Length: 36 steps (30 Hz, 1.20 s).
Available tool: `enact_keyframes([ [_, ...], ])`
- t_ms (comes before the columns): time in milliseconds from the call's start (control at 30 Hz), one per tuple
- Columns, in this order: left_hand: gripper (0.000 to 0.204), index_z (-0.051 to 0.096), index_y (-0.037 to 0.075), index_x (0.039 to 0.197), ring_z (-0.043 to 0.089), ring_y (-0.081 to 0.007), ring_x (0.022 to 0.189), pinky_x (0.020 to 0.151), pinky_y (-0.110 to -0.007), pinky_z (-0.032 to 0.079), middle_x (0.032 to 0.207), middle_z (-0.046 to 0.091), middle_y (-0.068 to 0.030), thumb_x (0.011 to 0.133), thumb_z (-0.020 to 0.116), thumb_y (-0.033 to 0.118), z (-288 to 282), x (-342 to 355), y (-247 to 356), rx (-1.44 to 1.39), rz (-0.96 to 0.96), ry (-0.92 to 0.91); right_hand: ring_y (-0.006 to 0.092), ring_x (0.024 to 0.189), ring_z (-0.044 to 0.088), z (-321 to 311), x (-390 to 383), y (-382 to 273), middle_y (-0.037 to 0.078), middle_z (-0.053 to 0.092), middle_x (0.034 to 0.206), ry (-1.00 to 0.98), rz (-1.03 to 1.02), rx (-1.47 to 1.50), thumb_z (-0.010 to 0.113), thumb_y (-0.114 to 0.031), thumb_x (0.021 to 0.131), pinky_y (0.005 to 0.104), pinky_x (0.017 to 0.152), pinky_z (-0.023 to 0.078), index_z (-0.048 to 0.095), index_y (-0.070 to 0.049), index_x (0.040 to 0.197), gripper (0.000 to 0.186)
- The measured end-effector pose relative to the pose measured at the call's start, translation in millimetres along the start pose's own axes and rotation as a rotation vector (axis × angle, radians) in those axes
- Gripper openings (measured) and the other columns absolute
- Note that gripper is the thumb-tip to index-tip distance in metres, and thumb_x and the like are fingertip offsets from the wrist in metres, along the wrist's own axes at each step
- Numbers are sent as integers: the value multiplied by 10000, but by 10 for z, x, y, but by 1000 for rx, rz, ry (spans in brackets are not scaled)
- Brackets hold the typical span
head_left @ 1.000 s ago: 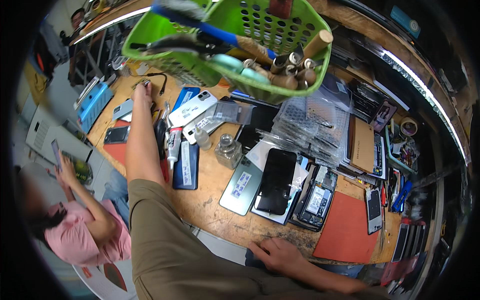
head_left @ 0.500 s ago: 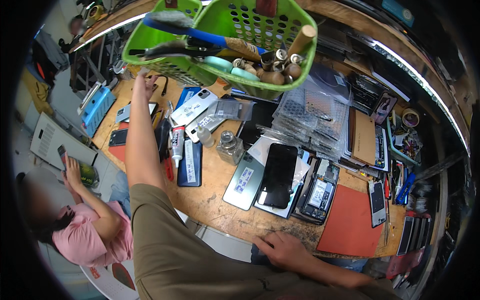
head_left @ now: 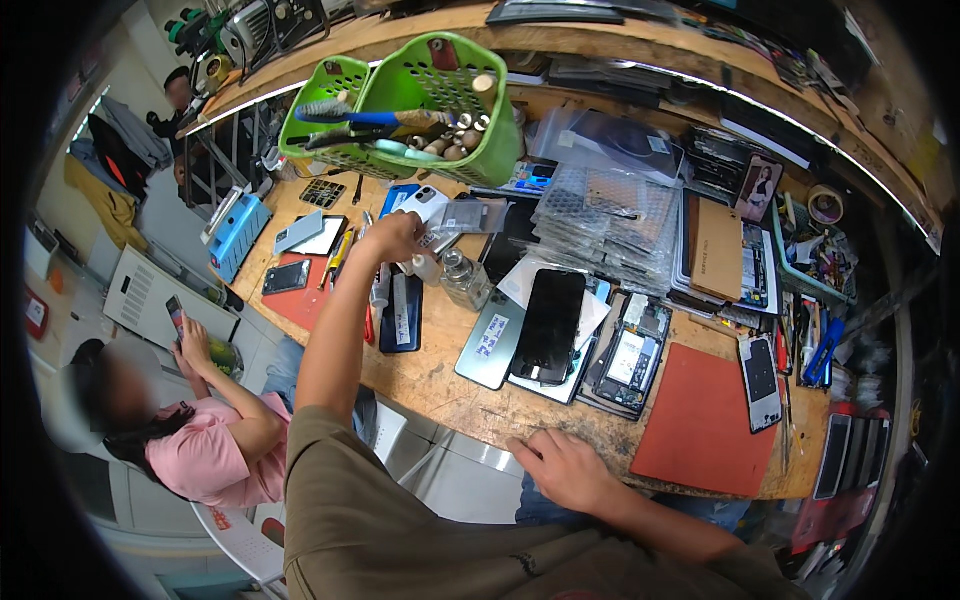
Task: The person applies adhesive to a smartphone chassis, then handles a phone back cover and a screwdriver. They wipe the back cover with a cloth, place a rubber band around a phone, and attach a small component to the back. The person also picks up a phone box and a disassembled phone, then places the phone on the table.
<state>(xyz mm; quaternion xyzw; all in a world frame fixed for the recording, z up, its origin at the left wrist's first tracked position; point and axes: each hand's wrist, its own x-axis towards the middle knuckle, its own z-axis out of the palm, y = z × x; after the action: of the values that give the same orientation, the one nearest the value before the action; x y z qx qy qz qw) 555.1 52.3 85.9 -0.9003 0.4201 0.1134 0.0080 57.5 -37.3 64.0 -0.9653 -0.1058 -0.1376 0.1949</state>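
My left hand (head_left: 392, 238) is above the middle of the bench, its fingers bent down beside a small clear plastic dropper bottle (head_left: 425, 267). The fingertips are partly hidden, so a grip cannot be made out. Under the wrist lie a white glue tube (head_left: 380, 287) and a dark blue phone (head_left: 402, 318) with a paper label. A white phone (head_left: 424, 203) and a clear plastic pouch (head_left: 470, 215) are just beyond. Right of the bottle stands a square glass bottle (head_left: 463, 278). My right hand (head_left: 565, 468) rests on the front bench edge, fingers loosely apart, holding nothing.
A green perforated basket (head_left: 500, 145) of brushes and tools stands at the back. Phones, including a black-screened one (head_left: 549, 325) and an opened one (head_left: 630, 355), lie mid-bench. A red mat (head_left: 705, 420) is at right. A person in pink (head_left: 215, 455) sits at left.
My left hand has drawn back from the far left, by the basket, toward the bottles. The whole view has shifted, showing more of the shelf above. My right hand stays on the edge, fingers now straighter.
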Motion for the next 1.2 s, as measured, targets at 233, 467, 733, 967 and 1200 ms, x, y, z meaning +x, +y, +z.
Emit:
enact_keyframes([
  [233, 737, 698, -40, 1129, 712, -387, 1011, 874, -452, 565, 1073, 732, -245, 619, 956, 426, 15, 174, 164, -96, -14, 111, 220, 930, 620, 57, -31, 37, 66, 555, 986, 65, -21, 63, 646, -69, 853, 300, 747, 547, 635, -29, 1255, 405],
  [467, 871, 532, -15, 1361, 716, -356, 1135, 968, -458, 589, 1178, 733, -234, 670, 907, 362, -528, -85, 304, 69, -247, 284, 233, 939, 619, 116, -66, 53, 78, 560, 993, 110, -37, 30, 651, -68, 838, 309, 750, 548, 633, -19, 1224, 389],
  [733, 704, 580, -5, 1311, 705, -343, 1064, 943, -433, 560, 1163, 711, -197, 769, 853, 354, -713, -1593, 257, -29, -477, 975, 262, 915, 638, 199, -110, 99, 84, 572, 962, 177, -77, 68, 687, -111, 855, 315, 738, 557, 640, -25, 1191, 350],
  [967, 664, 623, 61, 1369, 637, -185, 1105, 979, -373, 497, 1279, 664, -65, 748, 854, 97, 78, -3029, 2075, -538, 144, 769, 197, 874, 718, -288, -341, 289, 113, 674, 1070, 154, 336, 1368, 657, -255, 1066, 309, 653, 573, 615, -19, 1316, 346],
  [1200, 851, 564, 114, 1495, 526, -382, 1386, 1162, -527, 395, 1504, 571, -156, 741, 926, 269, -147, -2364, 3280, -262, 647, 731, 144, 822, 734, -1219, -790, 1042, 98, 747, 999, 162, 499, 1506, 669, -157, 1034, 295, 712, 601, 617, 1, 1253, 275],
])
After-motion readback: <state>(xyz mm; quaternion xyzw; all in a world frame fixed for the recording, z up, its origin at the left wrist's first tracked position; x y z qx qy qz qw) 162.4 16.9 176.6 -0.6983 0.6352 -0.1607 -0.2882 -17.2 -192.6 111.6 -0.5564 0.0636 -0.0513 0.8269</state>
